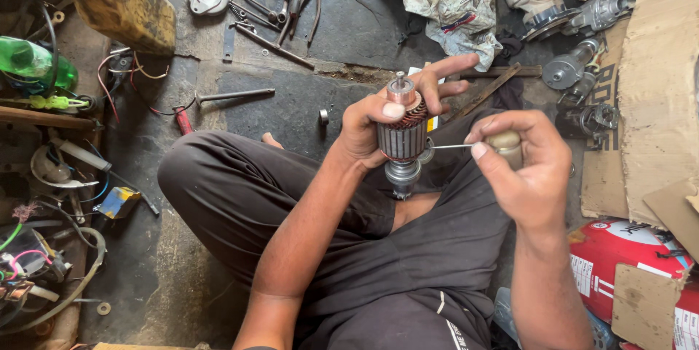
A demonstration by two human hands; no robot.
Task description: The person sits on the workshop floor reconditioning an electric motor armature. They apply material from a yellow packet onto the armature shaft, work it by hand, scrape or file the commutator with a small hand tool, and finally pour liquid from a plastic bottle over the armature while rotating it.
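Your left hand (pixel 371 128) is clamped round the motor armature (pixel 403 139) held upright above your lap, your right hand (pixel 528 168) pinches a screwdriver (pixel 480 144) – its tip touching the armature's side – handle mostly hidden by fingers.

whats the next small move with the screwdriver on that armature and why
Probably press the screwdriver tip a little further along the armature core. The left hand grips the armature upright, thumb on its top, and the right hand holds the tool level, its tip right at the core's side, so the part looks steadied.
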